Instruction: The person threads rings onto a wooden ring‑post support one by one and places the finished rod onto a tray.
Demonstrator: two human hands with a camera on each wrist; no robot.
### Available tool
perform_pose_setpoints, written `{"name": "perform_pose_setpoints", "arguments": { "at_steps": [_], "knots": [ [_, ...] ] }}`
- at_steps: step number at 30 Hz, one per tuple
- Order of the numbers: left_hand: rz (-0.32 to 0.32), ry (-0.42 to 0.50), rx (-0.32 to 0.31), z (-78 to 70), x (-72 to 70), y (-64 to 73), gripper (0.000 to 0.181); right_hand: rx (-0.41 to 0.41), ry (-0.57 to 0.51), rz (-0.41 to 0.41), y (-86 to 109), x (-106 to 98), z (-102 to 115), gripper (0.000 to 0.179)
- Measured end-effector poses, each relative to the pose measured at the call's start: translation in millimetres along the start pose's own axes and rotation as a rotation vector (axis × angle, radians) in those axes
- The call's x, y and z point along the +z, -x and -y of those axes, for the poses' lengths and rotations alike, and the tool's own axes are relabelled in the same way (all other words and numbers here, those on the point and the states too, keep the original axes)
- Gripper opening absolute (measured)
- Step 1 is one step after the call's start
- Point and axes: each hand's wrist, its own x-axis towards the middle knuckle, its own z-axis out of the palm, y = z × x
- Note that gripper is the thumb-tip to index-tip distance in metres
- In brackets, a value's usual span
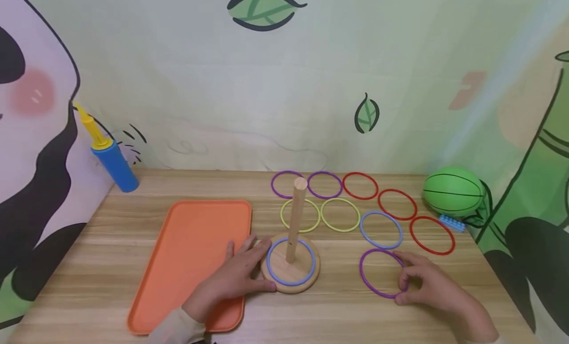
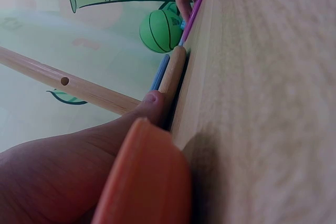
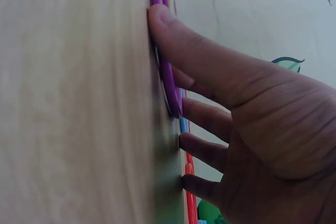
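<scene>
A round wooden peg stand (image 1: 291, 287) stands upright near the front middle, with a blue ring (image 1: 291, 284) around its peg, down on the base. My left hand (image 1: 237, 272) holds the left rim of the base, thumb at the near side and fingers at the far side. In the left wrist view the thumb presses against the base edge. My right hand (image 1: 428, 282) pinches a purple ring (image 1: 365, 276) at its right side with thumb and index finger. The other fingers spread past it in the right wrist view. The ring stays low over the table.
Several purple, yellow, red (image 1: 433, 251) and blue (image 1: 381, 247) rings lie behind the stand and to the right. An orange tray (image 1: 191, 250) reaches under my left hand. A green ball (image 1: 453, 191) and blue block (image 1: 451, 222) sit back right; a blue-yellow pump (image 1: 114, 166) back left.
</scene>
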Motion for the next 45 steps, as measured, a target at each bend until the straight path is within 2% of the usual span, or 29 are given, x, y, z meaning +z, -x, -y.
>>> {"name": "perform_pose_setpoints", "arguments": {
  "at_steps": [4, 9, 14, 20, 23, 30, 41, 45],
  "knots": [
    [-0.003, -0.010, 0.001, 0.5, 0.6, -1.1, 0.109, -0.010, -0.011, -0.011, 2.4, 1, 0, 0.036],
    [-0.002, -0.006, -0.003, 0.5, 0.6, -1.1, 0.109, 0.065, -0.062, 0.003, 2.1, 2, 0, 0.035],
    [0.001, 0.000, 0.007, 0.8, 1.8, -2.3, 0.109, 0.116, -0.154, -0.028, 3.3, 2, -1, 0.034],
    [0.002, -0.006, 0.006, 2.3, 2.8, -3.0, 0.110, 0.109, -0.219, -0.061, 3.6, 3, 1, 0.037],
    [0.003, -0.004, 0.005, 2.1, 2.3, -2.9, 0.110, 0.106, -0.215, -0.080, 1.3, 1, 1, 0.036],
    [0.006, -0.006, 0.000, 0.9, 1.4, -2.4, 0.110, 0.027, -0.202, -0.174, -9.2, -8, 5, 0.036],
    [0.007, -0.012, -0.009, 0.8, 1.1, -1.5, 0.111, 0.040, -0.211, -0.240, -20.4, -18, 17, 0.037],
    [0.007, -0.013, -0.012, 0.8, 0.3, -0.7, 0.110, 0.005, -0.184, -0.281, -27.4, -21, 21, 0.038]
  ]
}}
